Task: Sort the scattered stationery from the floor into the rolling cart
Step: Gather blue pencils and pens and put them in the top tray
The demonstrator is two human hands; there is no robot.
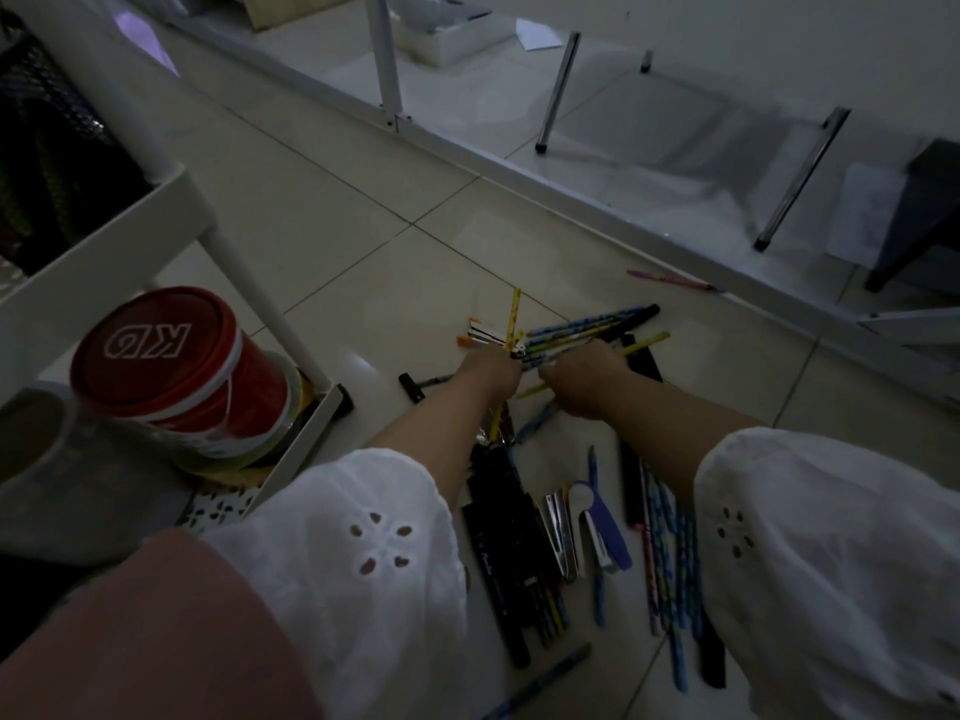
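Blue pencils (576,324) point away and rightward, near ends gripped by left hand (491,371) and right hand (587,380).

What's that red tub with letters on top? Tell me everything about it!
The red tub is round and looks plastic. Its red lid is on and bears white letters, KD. A white band runs round its side. It sits tilted on the bottom tray of the cart, resting on what look like tape rolls.

The red lid (150,345) of the small bucket (228,407) carries two big white outlined letters, KD (seen upside down from here). A black marker (488,558) on the floor bears pale script too faint to read
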